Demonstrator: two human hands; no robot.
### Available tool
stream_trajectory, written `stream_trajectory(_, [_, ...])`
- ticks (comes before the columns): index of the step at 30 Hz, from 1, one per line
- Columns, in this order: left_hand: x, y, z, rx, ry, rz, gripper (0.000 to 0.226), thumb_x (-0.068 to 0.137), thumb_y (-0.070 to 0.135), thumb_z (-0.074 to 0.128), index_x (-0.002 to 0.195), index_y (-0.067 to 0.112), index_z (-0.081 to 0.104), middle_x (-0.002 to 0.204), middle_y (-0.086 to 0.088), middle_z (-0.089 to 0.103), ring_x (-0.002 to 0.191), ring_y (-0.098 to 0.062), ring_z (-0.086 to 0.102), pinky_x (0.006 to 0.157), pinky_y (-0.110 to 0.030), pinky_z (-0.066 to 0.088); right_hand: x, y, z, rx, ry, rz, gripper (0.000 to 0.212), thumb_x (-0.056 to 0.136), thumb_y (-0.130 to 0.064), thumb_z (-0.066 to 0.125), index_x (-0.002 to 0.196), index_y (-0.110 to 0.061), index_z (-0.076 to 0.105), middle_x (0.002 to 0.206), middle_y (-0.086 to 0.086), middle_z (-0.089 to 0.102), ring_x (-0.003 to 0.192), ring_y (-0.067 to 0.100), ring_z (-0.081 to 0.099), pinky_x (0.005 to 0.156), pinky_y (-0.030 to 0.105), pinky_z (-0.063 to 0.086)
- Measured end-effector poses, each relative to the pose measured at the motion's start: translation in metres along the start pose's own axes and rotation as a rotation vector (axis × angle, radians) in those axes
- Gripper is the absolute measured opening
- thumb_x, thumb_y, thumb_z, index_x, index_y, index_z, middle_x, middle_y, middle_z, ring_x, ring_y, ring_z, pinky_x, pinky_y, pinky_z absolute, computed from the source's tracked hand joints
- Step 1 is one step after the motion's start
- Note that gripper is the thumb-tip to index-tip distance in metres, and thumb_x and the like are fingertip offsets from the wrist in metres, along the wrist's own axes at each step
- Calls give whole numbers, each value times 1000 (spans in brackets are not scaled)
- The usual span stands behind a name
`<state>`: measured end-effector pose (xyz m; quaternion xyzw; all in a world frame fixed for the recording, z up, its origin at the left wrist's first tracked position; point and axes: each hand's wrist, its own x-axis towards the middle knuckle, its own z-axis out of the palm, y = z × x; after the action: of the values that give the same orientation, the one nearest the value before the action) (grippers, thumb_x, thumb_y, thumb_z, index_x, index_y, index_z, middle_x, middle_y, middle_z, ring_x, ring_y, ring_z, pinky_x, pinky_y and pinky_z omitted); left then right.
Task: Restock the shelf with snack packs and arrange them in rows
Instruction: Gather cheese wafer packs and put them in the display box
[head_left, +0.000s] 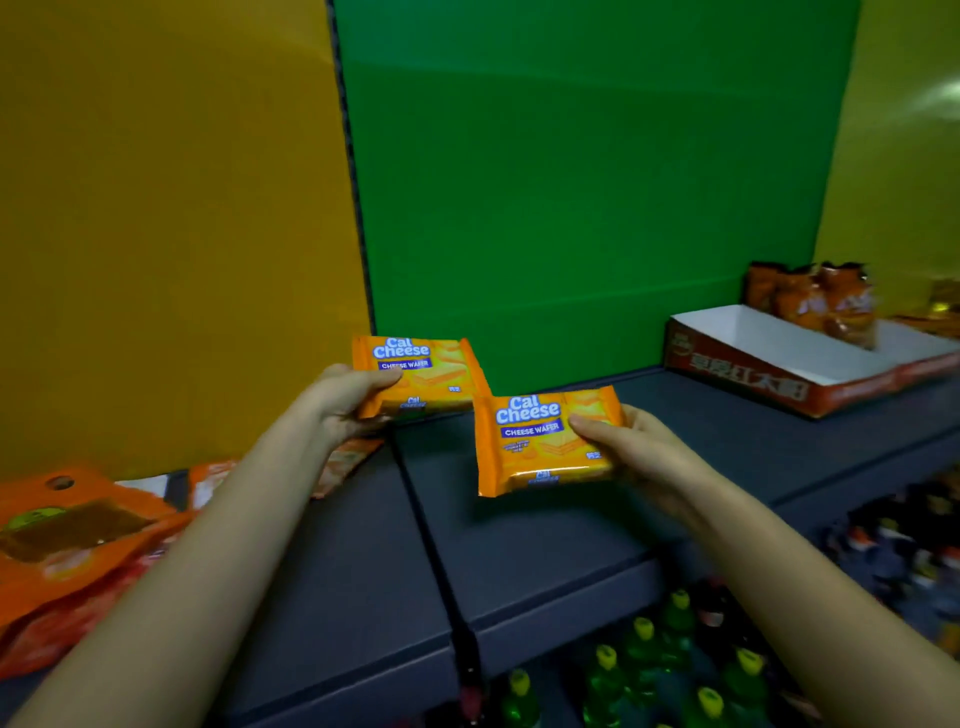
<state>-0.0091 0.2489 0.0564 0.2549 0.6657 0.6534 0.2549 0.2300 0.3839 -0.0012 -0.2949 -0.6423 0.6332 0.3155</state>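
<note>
Two packs in play, neither set down yet. Nearest us, btm of view, green bottles w/ yellow caps (644, 631) sit on the level below, not our concern. Up from there is the grey shelf (519, 551), and I see no wafer packs lying on its middle section, so no row started there as far as the view shows. Off to the L, big orange bags (78, 530) lie flat in the next bay, beside the left forearm. Now the hands: left hand (345, 400) grips the left wafer pack (431, 371) by its L edge, thumb on the front, fingers underneath. It's held toward the back of the shelf, close to the seam between bays; can't tell if its lower edge touches the shelf. Right hand (639, 452) grips the right wafer pack (540, 441) by its R edge, thumb across the front, pack tilted face-up, clear above the shelf and nearer to us. The packs' corners nearly meet, poss. overlap. Further back on the R is a red display tray (753, 384), white inside showing, w/ a few orange snack bags (826, 304) standing at its far end. Behind it all is the green back panel (571, 182), w/ a yellow panel (156, 208) to the L. My read: v. early, first two packs about to go down, prob. side by side, and every row is yet to be built.
</note>
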Motion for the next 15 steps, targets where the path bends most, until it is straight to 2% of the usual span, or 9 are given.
stream_trajectory(1, [-3, 0, 21, -5, -31, 3, 8, 87, 5, 60, 89, 9, 54, 50, -2, 65, 31, -5, 57, 31, -19, 48, -4, -1, -20, -3, 27, -2, 41, 84, -21, 66, 120, -6, 55, 98, 9, 70, 68, 11, 68, 65, 24, 56])
stream_trajectory(3, [-7, -1, 63, -30, -93, 0, 12, 88, 3, 58, 79, 9, 53, 38, 3, 61, 31, -5, 57, 30, -17, 45, -12, -1, -59, -2, 75, -3, 40, 84, -22, 67, 119, -6, 56, 98, 9, 71, 70, 12, 68, 65, 23, 57])
stream_trajectory(9, [-12, -9, 184, -84, -229, -17, 11, 88, 4, 57, 80, 10, 54, 41, 3, 64, 34, -7, 60, 34, -19, 49, -36, 2, -175, -39, 213, -26, 42, 83, -24, 68, 119, -6, 58, 107, 13, 71, 91, 26, 68, 84, 37, 55])
stream_trajectory(15, [-13, -11, 284, -131, -307, -22, 12, 88, 3, 57, 79, 10, 55, 43, 3, 65, 36, -7, 61, 36, -19, 51, -41, -4, -260, -72, 310, -11, 41, 83, -24, 67, 118, -6, 57, 106, 13, 70, 86, 24, 68, 72, 31, 55])
